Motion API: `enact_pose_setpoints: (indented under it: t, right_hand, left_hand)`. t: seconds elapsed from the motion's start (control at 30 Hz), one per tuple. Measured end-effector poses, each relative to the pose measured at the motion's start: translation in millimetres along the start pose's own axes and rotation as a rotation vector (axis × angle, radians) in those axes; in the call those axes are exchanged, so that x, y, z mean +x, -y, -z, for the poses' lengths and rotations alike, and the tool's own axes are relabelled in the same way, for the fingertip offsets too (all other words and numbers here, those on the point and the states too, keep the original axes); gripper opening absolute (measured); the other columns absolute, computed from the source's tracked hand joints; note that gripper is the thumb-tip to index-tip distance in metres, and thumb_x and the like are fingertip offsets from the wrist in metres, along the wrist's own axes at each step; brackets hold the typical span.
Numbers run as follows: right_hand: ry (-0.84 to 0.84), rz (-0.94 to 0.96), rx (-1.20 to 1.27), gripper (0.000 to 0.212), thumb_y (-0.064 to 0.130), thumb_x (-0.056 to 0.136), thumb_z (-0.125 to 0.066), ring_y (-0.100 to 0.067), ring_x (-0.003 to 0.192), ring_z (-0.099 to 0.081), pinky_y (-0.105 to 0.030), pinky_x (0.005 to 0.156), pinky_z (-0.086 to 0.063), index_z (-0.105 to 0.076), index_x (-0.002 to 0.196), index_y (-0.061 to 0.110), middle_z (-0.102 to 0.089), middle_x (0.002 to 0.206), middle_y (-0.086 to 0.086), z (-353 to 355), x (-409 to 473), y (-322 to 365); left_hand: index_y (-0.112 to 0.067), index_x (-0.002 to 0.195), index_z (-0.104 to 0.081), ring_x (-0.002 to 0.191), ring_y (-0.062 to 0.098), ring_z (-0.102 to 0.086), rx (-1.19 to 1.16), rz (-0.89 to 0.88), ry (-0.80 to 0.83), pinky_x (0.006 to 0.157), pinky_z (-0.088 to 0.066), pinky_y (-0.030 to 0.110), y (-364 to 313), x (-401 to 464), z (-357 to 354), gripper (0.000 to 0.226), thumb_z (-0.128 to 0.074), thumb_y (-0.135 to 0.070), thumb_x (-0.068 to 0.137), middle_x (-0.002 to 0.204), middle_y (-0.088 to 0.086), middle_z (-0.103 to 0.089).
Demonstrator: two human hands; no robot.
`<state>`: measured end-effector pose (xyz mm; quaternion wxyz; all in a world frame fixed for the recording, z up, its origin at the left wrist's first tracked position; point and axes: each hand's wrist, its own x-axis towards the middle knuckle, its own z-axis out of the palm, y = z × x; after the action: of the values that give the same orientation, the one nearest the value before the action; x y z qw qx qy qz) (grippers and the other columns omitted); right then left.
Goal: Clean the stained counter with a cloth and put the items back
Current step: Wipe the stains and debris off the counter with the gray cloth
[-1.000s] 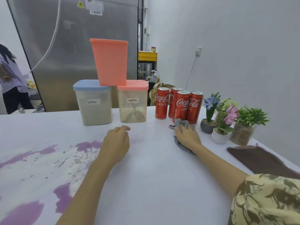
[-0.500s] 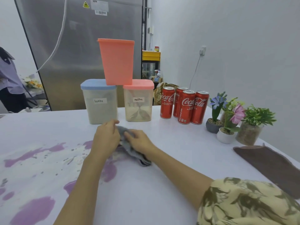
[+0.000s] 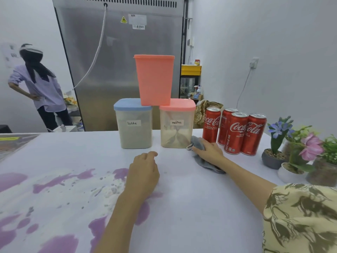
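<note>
Purple stain [image 3: 60,181] covers the bench's [image 3: 191,207] left half, running down to the near left edge; we still have almost all of it to wipe. Left hand [image 3: 143,172] rests on the bench at the stain's right margin, fingers loosely curled, holding nothing. Right hand [image 3: 209,152] presses the grey cloth [image 3: 197,143] flat on clean bench toward the far edge, fingers curled over it, just beside the mocha container [image 3: 176,125] and the cans [image 3: 235,132].

To do it well, we judge: drag the cloth left into the stain, keep the palm flat, work from the margin inward so purple doesn't smear onto clean surface.

In the way: latte container [image 3: 134,125] and mocha container along the far edge with a pink tub [image 3: 155,79] stacked across both, likely tippy if bumped. Cans and flower pots [image 3: 273,157] crowd the far right corner. A brown cloth may lie at the right edge; unclear.
</note>
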<state>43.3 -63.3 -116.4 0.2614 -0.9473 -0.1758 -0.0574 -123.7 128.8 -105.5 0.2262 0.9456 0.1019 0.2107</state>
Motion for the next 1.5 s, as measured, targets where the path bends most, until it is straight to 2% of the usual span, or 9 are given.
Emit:
enact_pose_setpoints:
  t: [0.07, 0.2, 0.43, 0.67, 0.83, 0.97, 1.17, 1.33, 1.5]
  right_hand:
    - [-0.009, -0.032, -0.107, 0.043, 0.055, 0.091, -0.041, -0.027, 0.121, -0.044, -0.042, 0.093, -0.035, -0.047, 0.125, 0.030, -0.054, 0.125, 0.003, -4, 0, 7]
    - [-0.018, -0.005, -0.083, 0.030, 0.038, 0.094, -0.037, -0.026, 0.113, -0.048, -0.039, 0.087, -0.039, -0.052, 0.116, 0.024, -0.054, 0.113, -0.003, -12, -15, 24]
    - [0.069, 0.177, -0.016, 0.038, 0.030, 0.095, -0.032, -0.021, 0.125, -0.041, -0.034, 0.096, -0.036, -0.054, 0.125, 0.029, -0.048, 0.136, 0.003, -49, -25, 74]
    - [0.167, 0.258, 0.045, 0.036, 0.032, 0.099, -0.031, -0.026, 0.119, -0.048, -0.033, 0.087, -0.039, -0.052, 0.126, 0.020, -0.052, 0.131, -0.006, -69, -31, 121]
    - [0.287, 0.313, 0.341, 0.031, 0.030, 0.100, -0.039, -0.025, 0.108, -0.056, -0.034, 0.091, -0.043, -0.059, 0.118, 0.015, -0.063, 0.119, -0.007, -62, -80, 136]
    - [0.138, 0.198, 0.573, 0.031, 0.032, 0.099, -0.044, -0.022, 0.106, -0.059, -0.035, 0.096, -0.046, -0.061, 0.118, 0.014, -0.066, 0.114, -0.006, -16, -78, 105]
    - [0.088, 0.167, -0.032, 0.038, 0.039, 0.100, -0.032, -0.022, 0.113, -0.048, -0.039, 0.093, -0.041, -0.046, 0.130, 0.020, -0.050, 0.122, -0.002, -4, -68, 30]
    - [0.078, 0.187, -0.045, 0.040, 0.033, 0.100, -0.022, -0.024, 0.118, -0.039, -0.039, 0.097, -0.037, -0.041, 0.132, 0.019, -0.043, 0.128, -0.006, -35, -72, 58]
    - [0.083, 0.260, -0.032, 0.045, 0.041, 0.097, -0.020, -0.024, 0.113, -0.042, -0.029, 0.082, -0.035, -0.045, 0.125, 0.016, -0.042, 0.123, -0.005, -65, -98, 117]
  left_hand:
    - [-0.016, 0.136, -0.043, 0.123, 0.025, -0.040, -0.005, 0.007, 0.007, 0.098, -0.037, 0.036, -1, -2, 1, 0.040, -0.030, -0.011, 0.098, 0.128, 0.006, -0.051]
    - [-0.016, 0.134, -0.045, 0.124, 0.025, -0.039, 0.007, 0.030, 0.018, 0.099, -0.037, 0.037, 5, -1, 5, 0.040, -0.031, -0.010, 0.098, 0.130, 0.006, -0.051]
    - [-0.015, 0.135, -0.044, 0.125, 0.025, -0.040, 0.028, 0.101, -0.005, 0.099, -0.037, 0.037, 18, -2, 18, 0.040, -0.031, -0.010, 0.097, 0.132, 0.006, -0.050]
    - [-0.012, 0.133, -0.047, 0.121, 0.028, -0.043, 0.024, 0.137, -0.097, 0.096, -0.039, 0.041, 27, 0, 35, 0.040, -0.032, -0.008, 0.096, 0.131, 0.010, -0.051]
    - [-0.009, 0.130, -0.050, 0.117, 0.032, -0.047, -0.008, 0.163, -0.141, 0.096, -0.041, 0.046, 33, 5, 41, 0.039, -0.033, -0.008, 0.095, 0.128, 0.016, -0.054]
    - [-0.010, 0.130, -0.049, 0.112, 0.033, -0.050, -0.018, 0.152, -0.086, 0.094, -0.044, 0.046, 31, 6, 36, 0.040, -0.032, -0.007, 0.094, 0.127, 0.015, -0.054]
    - [-0.014, 0.133, -0.047, 0.114, 0.030, -0.050, -0.073, 0.217, 0.056, 0.097, -0.042, 0.044, 34, 1, 43, 0.043, -0.029, -0.007, 0.094, 0.134, 0.010, -0.049]
    - [-0.013, 0.136, -0.045, 0.123, 0.028, -0.045, -0.072, 0.228, 0.107, 0.101, -0.039, 0.039, 50, -6, 69, 0.045, -0.030, -0.005, 0.094, 0.139, 0.011, -0.045]
    - [-0.013, 0.136, -0.044, 0.121, 0.025, -0.047, -0.105, 0.179, 0.110, 0.094, -0.039, 0.034, 67, -21, 80, 0.043, -0.029, -0.007, 0.097, 0.138, 0.009, -0.046]
